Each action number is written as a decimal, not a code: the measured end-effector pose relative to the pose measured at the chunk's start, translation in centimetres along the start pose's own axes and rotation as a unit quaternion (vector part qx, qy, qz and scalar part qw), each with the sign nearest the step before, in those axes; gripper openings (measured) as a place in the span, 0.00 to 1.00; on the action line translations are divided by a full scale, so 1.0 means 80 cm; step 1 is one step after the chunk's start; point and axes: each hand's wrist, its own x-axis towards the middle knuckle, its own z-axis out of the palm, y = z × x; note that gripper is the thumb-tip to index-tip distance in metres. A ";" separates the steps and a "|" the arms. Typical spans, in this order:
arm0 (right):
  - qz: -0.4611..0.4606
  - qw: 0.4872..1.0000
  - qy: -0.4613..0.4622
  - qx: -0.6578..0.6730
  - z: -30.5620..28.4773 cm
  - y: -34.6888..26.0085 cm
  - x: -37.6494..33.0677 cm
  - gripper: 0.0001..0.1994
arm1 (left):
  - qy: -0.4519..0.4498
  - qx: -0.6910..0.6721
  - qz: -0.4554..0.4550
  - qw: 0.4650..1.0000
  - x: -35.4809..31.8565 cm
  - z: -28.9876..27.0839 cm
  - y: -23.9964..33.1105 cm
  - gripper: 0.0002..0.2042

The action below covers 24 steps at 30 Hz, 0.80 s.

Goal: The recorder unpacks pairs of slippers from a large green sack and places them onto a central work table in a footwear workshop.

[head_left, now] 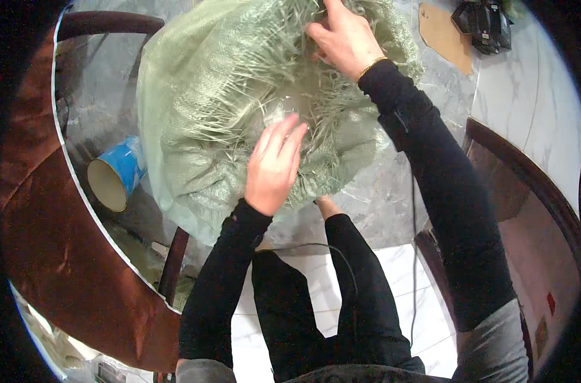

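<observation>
A large pale green woven sack [188, 121] stands in front of me. Loose frayed strands hang all round its mouth, and something whitish and shiny [279, 113] shows down in the opening. My left hand [272, 167] is over the near side of the mouth, its fingers stretched out and holding nothing I can see. On the far right side, my right hand [348, 43] has its fingers bent round the frayed rim; some fingertips are hidden among the strands.
To the left, a blue can-like tube [126, 167] lies on the grey floor beside a brown covered piece of furniture [86, 255]. Dark wooden furniture [520, 159] stands at right. Cardboard [445, 38] and a black device [485, 27] lie far right. A thin dark cable [413, 223] hangs near my right arm.
</observation>
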 end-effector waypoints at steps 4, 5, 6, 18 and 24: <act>-0.141 0.979 0.131 -0.065 -0.007 -0.009 -0.019 0.09 | -0.110 0.341 -0.148 0.922 0.057 0.013 -0.037 0.36; -0.180 0.977 0.112 -0.041 -0.007 -0.018 -0.032 0.08 | -0.156 0.368 -0.197 0.895 0.068 0.004 -0.050 0.37; -0.248 0.966 0.068 -0.015 -0.003 -0.021 -0.047 0.08 | -0.126 0.397 -0.172 0.893 0.072 -0.002 -0.065 0.39; -0.256 0.897 -0.193 -0.303 0.000 0.065 -0.139 0.08 | 0.031 0.241 -0.270 0.932 -0.018 0.047 -0.069 0.40; -0.178 0.937 -0.179 -0.243 0.018 0.083 -0.153 0.06 | 0.061 -0.058 -0.519 0.851 0.013 0.057 -0.071 0.35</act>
